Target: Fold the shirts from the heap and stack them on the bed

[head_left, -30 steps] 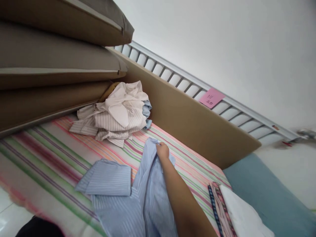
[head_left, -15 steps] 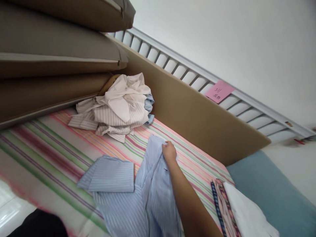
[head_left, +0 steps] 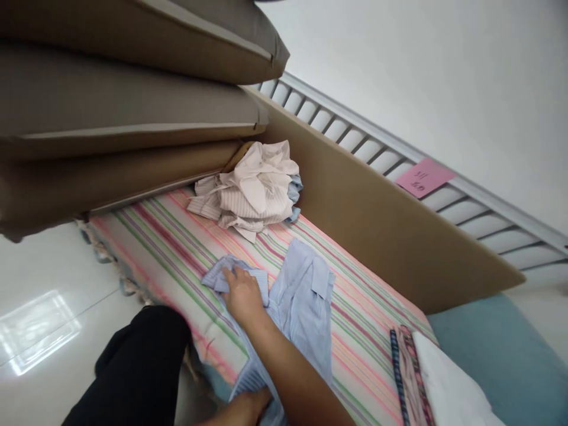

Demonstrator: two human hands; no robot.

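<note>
Blue striped shirt: the shirt (head_left: 306, 296) is lying spread on the striped bed cover (head_left: 164, 248), in the lower middle of the view, its near end running out of frame.
Folded section: a smaller folded part (head_left: 261, 279) of similar blue striped cloth is lying at the left of the shirt's far end.
Right hand: the hand (head_left: 243, 293) is resting on the folded section from above, fingers bending onto the cloth; whether it is pinching the fabric, I cannot tell.
Left hand: the hand (head_left: 255, 404) is touching the shirt's near part at the bottom edge; its fingers are hiding in the cloth, so I cannot tell its grip.
Rumpled shirts: a white and striped pile (head_left: 252, 189) is sitting beyond the blue shirt, a light blue garment (head_left: 295, 189) showing at its right side.
Folded textiles: patterned pieces (head_left: 410, 373) are lying beside a white cloth (head_left: 448, 378), to the right.
Blue pad: it (head_left: 497, 349) is lying past the white cloth.
Cushions: a thick brown stack (head_left: 133, 106) is occupying the upper left.
Tan board: it (head_left: 355, 189) is standing along the slatted rail (head_left: 341, 133).
Pink note: handwritten, it (head_left: 425, 177) is hanging on the rail.
Black-clothed leg: it (head_left: 137, 367) is appearing at lower left, above the tiled floor (head_left: 39, 278).
</note>
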